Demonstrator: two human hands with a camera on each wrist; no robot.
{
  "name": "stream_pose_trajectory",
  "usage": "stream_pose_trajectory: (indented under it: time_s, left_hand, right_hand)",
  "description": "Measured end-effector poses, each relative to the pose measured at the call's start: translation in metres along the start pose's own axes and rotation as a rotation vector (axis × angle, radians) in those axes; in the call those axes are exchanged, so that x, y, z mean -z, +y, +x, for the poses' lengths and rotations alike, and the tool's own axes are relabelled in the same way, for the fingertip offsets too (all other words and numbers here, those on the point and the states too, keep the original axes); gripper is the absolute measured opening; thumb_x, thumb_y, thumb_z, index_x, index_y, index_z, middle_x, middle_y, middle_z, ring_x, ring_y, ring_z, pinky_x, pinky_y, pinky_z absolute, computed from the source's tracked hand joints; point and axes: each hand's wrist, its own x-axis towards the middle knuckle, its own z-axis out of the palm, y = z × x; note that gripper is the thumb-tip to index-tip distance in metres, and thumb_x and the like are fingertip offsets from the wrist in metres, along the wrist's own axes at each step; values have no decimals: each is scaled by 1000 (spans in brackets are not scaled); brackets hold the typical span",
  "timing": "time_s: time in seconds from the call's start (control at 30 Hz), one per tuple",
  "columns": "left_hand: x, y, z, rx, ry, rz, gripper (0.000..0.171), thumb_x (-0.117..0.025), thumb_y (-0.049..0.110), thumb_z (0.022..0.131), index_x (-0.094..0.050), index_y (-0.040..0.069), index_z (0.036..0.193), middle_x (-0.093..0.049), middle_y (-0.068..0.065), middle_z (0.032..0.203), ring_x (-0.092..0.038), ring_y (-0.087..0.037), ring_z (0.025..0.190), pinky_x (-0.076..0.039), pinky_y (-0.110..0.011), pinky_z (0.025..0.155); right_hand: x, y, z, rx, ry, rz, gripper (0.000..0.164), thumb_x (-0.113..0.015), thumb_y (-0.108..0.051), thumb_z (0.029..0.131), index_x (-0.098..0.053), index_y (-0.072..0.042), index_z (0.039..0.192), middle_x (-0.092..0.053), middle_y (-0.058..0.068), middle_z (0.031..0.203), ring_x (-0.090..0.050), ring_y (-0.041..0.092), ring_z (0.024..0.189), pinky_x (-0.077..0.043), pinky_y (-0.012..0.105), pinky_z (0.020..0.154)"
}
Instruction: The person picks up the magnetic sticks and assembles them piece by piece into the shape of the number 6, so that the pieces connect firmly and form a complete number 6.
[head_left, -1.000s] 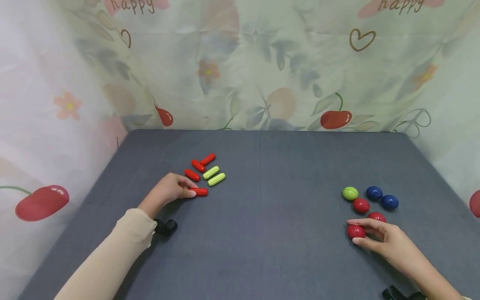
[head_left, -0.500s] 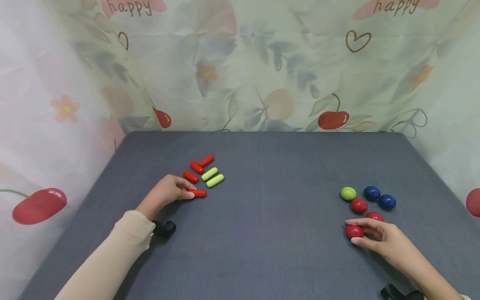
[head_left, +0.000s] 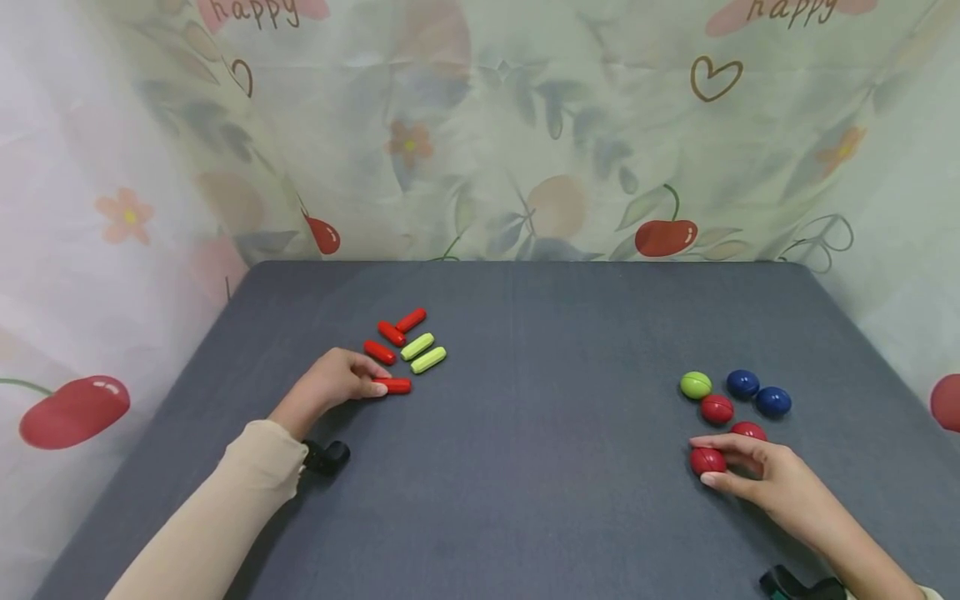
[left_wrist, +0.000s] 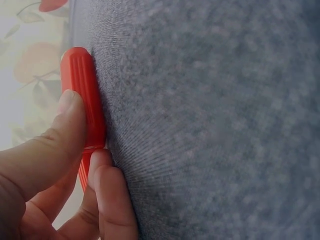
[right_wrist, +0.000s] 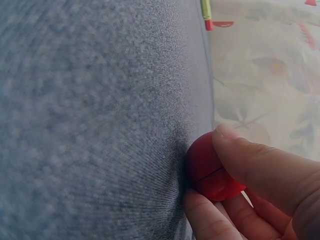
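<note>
At the left, my left hand (head_left: 335,385) pinches a red ridged capsule-shaped piece (head_left: 397,386) lying on the dark grey table. In the left wrist view the thumb presses along the side of this red piece (left_wrist: 82,100). Behind it lie several more red pieces (head_left: 379,352) and two yellow-green ones (head_left: 428,360). On the right, my right hand (head_left: 780,483) holds a red egg-shaped ball (head_left: 707,462) between thumb and fingers. The right wrist view shows that red ball (right_wrist: 202,162) touching the cloth. Another red ball (head_left: 748,431) is partly hidden behind the fingers.
Beyond the right hand sit a third red ball (head_left: 717,409), a green ball (head_left: 696,385) and two blue balls (head_left: 772,402). A grey cloth covers the table (head_left: 517,467). A patterned curtain (head_left: 480,125) hangs along its back and sides.
The head view has shifted slightly, so everything appears a little further left. Both hands keep their grips, and no piece or ball has visibly moved on the table.
</note>
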Motion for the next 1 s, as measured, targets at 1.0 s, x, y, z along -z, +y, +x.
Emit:
stream_pose_trajectory:
  time_s: [1.0]
  left_hand:
    - [1, -1, 1, -2, -6, 6, 27, -76, 19, 84, -72, 8, 109, -64, -3, 94, -54, -17, 82, -45, -26, 67]
  right_hand:
    - [0, 2, 2, 13, -2, 15, 49, -75, -32, 84, -63, -12, 126, -64, 12, 126, -49, -22, 101, -41, 5, 77]
